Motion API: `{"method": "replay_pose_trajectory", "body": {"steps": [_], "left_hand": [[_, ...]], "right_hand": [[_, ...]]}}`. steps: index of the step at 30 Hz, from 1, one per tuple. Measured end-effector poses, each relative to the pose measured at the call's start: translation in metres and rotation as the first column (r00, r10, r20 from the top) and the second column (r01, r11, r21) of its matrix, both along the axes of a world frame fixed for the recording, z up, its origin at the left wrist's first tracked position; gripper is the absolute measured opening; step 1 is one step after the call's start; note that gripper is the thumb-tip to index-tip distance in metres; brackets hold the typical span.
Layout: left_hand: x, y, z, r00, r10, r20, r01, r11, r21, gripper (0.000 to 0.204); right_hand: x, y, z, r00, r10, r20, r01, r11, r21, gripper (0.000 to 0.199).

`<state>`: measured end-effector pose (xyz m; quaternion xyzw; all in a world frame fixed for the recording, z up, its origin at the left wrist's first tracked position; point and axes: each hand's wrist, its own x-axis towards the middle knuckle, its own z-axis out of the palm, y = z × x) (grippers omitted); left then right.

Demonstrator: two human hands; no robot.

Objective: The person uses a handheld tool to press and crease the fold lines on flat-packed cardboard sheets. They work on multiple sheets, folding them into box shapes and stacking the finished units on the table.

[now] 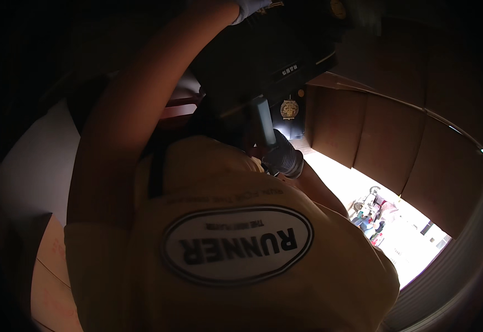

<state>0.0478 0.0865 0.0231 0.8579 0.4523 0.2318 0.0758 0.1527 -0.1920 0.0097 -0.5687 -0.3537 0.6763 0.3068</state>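
Observation:
My left hand (250, 10), in a light glove, is raised to the upper edge, at the side of a large black box (247, 61) with gold markings. Most of its fingers are cut off or dark, so its grip cannot be made out. Lower down, my right hand (284, 157) wears a dark grey glove. Its fingers are closed round the lower end of a pale grey, bar-shaped thing (265, 120), which stands up before the black box. A black surface with a gold emblem (289, 109) shows just beyond it.
Brown cardboard boxes (385, 138) stand in a row on the right. Past them, a bright opening shows parked scooters (371, 213) outside, beside a ribbed wall (441, 293). Another cardboard box (53, 276) is at the lower left, below a pale surface (36, 155). Much of the space is dark.

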Motion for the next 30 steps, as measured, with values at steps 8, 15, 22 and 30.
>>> {"method": "replay_pose_trajectory", "body": {"steps": [8, 15, 22, 30], "left_hand": [[0.000, 0.000, 0.019, 0.963, 0.035, -0.268, -0.062, 0.994, -0.093, 0.072], [-0.011, 0.003, 0.031, 0.954, -0.048, -0.298, 0.010, 0.992, -0.127, 0.070], [-0.165, 0.063, -0.010, 0.901, -0.196, -0.386, 0.243, 0.967, 0.077, 0.057], [-0.332, 0.086, -0.026, 0.945, -0.177, -0.276, 0.178, 0.984, -0.020, 0.058]], "right_hand": [[-0.025, 0.024, 0.029, 0.901, 0.074, 0.428, 0.137, 0.886, -0.442, 0.023], [0.013, -0.031, -0.032, 0.953, -0.268, -0.143, 0.260, 0.963, -0.074, 0.037], [-0.011, -0.020, -0.016, 0.949, -0.202, 0.240, 0.208, 0.978, 0.001, 0.033], [-0.002, -0.013, -0.025, 0.933, -0.035, 0.358, 0.021, 0.999, 0.043, 0.039]]}}
